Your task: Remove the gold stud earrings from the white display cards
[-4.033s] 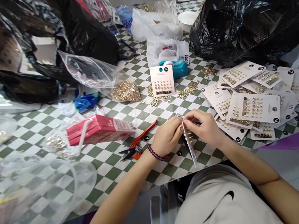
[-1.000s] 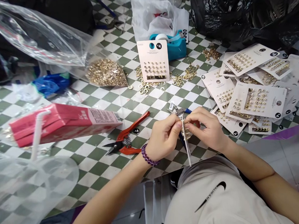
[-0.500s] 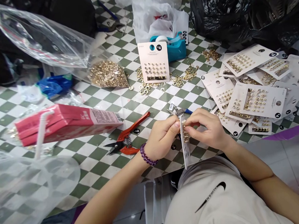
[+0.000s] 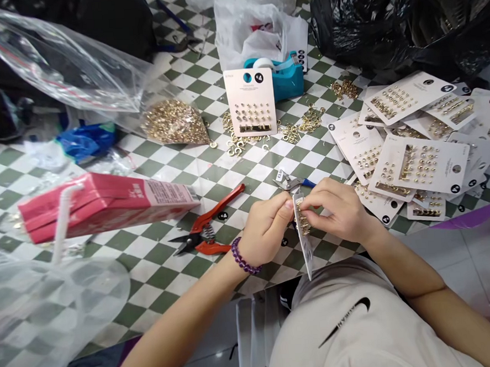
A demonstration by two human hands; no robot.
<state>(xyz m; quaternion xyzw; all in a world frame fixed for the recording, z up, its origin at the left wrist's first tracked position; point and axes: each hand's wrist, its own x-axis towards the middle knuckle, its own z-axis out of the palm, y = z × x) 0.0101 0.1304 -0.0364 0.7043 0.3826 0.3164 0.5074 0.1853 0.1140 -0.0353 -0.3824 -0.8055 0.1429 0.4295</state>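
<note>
Between my hands an earring card (image 4: 304,241) stands on edge, its gold earrings facing right. My left hand (image 4: 265,229), with a purple bead bracelet at the wrist, pinches the card's upper part between thumb and fingers. On the earring side, my right hand (image 4: 333,208) has thumb and fingertips closed at the gold earrings; the small piece in the pinch is mostly hidden. Just beyond the hands lie blue-handled pliers (image 4: 290,180). Red-handled pruning shears (image 4: 204,230) rest to the left of my left hand.
Filled earring cards (image 4: 426,164) are heaped at the right. One card (image 4: 250,97) leans on a teal tape dispenser (image 4: 288,81), with loose gold pieces (image 4: 309,118) around it. Leftward are a clear bag of gold parts (image 4: 175,121), a pink carton (image 4: 105,206) and a lidded cup with a straw (image 4: 63,228).
The earring card has tilted slightly, its lower end swinging right and showing a little more of its earring side. Both hands keep their places on it.
</note>
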